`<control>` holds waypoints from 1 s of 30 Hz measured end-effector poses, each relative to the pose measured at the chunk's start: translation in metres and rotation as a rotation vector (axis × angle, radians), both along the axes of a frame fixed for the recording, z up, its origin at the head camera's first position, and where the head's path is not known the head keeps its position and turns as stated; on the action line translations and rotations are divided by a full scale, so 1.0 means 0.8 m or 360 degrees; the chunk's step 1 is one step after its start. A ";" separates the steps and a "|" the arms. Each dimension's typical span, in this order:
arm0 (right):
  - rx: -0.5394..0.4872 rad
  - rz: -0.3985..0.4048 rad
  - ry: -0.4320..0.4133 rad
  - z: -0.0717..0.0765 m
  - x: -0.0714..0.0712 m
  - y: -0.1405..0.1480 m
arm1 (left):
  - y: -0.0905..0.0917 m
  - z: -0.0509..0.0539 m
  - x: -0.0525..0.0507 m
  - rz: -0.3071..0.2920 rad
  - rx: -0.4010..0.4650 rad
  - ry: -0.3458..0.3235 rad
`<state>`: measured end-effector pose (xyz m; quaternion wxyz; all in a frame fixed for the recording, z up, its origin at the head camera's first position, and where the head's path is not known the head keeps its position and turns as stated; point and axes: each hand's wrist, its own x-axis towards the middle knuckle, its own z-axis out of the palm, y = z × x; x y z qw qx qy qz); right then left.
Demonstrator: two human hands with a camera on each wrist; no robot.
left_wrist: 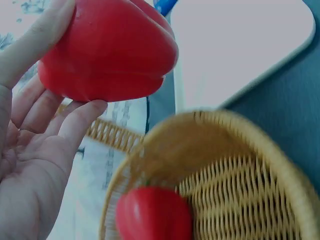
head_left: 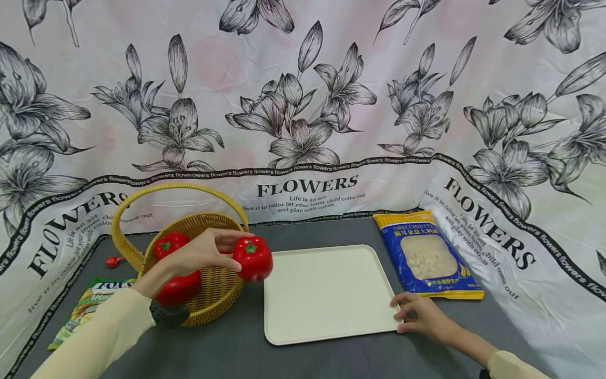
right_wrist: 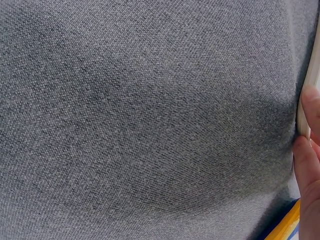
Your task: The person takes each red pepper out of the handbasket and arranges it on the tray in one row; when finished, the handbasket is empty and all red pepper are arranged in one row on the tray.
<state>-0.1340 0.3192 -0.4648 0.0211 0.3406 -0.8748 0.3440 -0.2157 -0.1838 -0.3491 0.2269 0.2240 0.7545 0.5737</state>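
My left hand (head_left: 215,250) holds a red bell pepper (head_left: 253,259) between thumb and fingers, in the air beside the left edge of a cream rectangular tray (head_left: 326,295). The left wrist view shows the bell pepper (left_wrist: 110,50) in the fingers, above a wicker basket (left_wrist: 240,185). More red bell peppers (head_left: 177,289) lie in the yellow wicker basket (head_left: 222,300), partly hidden by my left arm. My right hand (head_left: 423,318) grips the tray's right rim near its front corner. At the right wrist view's edge, the fingers (right_wrist: 307,160) meet the tray rim (right_wrist: 310,75).
A blue and yellow bag of orecchiette pasta (head_left: 428,258) lies right of the tray. Left of the basket are a green-yellow packet (head_left: 90,305) and a small red item (head_left: 113,261). The basket's tall handle (head_left: 180,186) arches upward. Flower-printed cloth (head_left: 303,105) hangs behind the grey table (head_left: 227,347).
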 end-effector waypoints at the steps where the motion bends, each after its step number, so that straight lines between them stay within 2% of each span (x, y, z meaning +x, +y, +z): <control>1: -0.0001 0.0002 -0.0002 0.000 0.000 0.000 | 0.007 -0.003 -0.002 -0.0019 0.0024 0.0000; 6: -0.0012 0.0007 -0.0002 0.002 0.001 0.001 | 0.051 -0.015 -0.015 -0.0088 0.0084 0.0014; 14: -0.0013 -0.0007 -0.0062 0.002 0.000 0.002 | 0.127 -0.042 -0.045 -0.0150 0.0166 0.0020; 24: -0.0069 0.0021 -0.0048 -0.001 0.000 0.005 | 0.200 -0.088 -0.083 -0.0088 0.0140 -0.0008; 27: -0.0065 0.0007 -0.0050 -0.002 0.000 0.005 | 0.219 -0.096 -0.092 -0.0074 0.0149 0.0005; 30: -0.0071 0.0003 -0.0058 -0.002 0.001 0.005 | 0.238 -0.097 -0.097 -0.0079 0.0162 0.0030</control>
